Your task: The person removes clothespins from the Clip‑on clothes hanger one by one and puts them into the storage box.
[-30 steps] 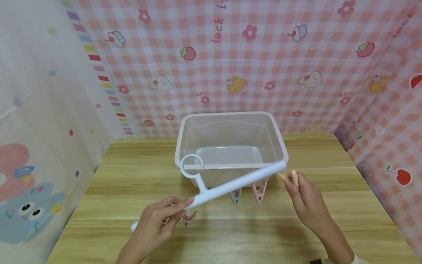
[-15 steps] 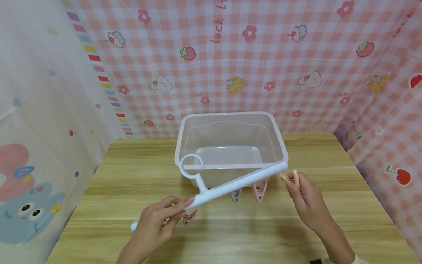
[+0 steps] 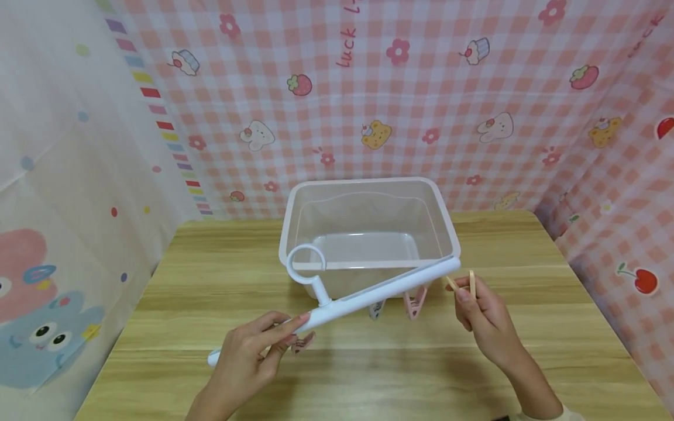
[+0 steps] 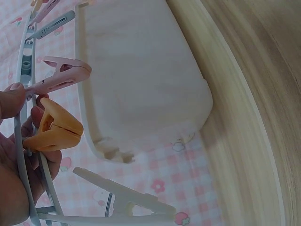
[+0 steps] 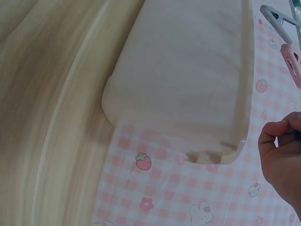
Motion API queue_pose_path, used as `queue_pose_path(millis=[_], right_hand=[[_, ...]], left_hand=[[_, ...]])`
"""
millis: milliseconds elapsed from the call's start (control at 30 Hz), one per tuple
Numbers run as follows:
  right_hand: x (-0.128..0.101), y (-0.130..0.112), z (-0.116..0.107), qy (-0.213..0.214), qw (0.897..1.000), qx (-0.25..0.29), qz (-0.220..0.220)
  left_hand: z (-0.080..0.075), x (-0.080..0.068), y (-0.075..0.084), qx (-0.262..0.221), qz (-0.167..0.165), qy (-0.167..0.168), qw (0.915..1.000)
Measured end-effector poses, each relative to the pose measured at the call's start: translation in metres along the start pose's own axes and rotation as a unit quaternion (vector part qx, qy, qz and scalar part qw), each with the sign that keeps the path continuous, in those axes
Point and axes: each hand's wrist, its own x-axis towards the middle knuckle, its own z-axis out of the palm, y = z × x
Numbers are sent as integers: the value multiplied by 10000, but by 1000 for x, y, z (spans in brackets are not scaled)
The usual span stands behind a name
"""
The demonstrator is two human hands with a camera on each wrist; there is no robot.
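A white clip hanger (image 3: pixel 376 291) with a ring hook (image 3: pixel 306 264) is held aslant in front of the bin, its right end higher. My left hand (image 3: pixel 247 354) grips its bar left of the hook, thumb and fingers on opposite sides. Clips hang from it: an orange clip (image 4: pixel 55 127) and a pink clip (image 4: pixel 63 75) by the left fingers, a grey clip (image 4: pixel 54 24) further along and a cream clip (image 4: pixel 127 200) at the near end. At the right end my right hand (image 3: pixel 489 321) pinches a yellowish clip (image 3: pixel 472 285), its body partly hidden by the fingers.
A translucent whitish plastic bin (image 3: pixel 363 182) stands on the wood-grain table (image 3: pixel 226 263) just behind the hanger. Behind the table hangs a pink checked cloth (image 3: pixel 337 105), with a pale printed cloth (image 3: pixel 68 175) at the left.
The right fingers have shifted slightly on the yellowish clip, with more of the curled fingers showing below it. The left hand and hanger stay almost in place.
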Motion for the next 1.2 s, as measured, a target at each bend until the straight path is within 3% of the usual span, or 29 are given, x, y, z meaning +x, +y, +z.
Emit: queue_pose_path(millis=[200,400,567,800,1100,1200], right_hand=[[0,2,0,-182,9981,584,7],[2,0,0,-408,9953,879,71],[5,0,-2,-768,9871,1398,-118],[6,7,-2,-1197,9610,2472,-324],[7,13,-4,-1806,9074,3789,-178],[5,15,-4,-1928,8943,4036,-134]], left_hand=[[0,-1,-2,40,80,47,9999],[-4,0,1,46,-145,-194,9997],[-5,3,1,76,-97,-166,9998],[-4,2,-1,1,113,-47,9999],[-4,1,-2,80,283,45,9996],[-3,-1,-2,1,360,69,9993]])
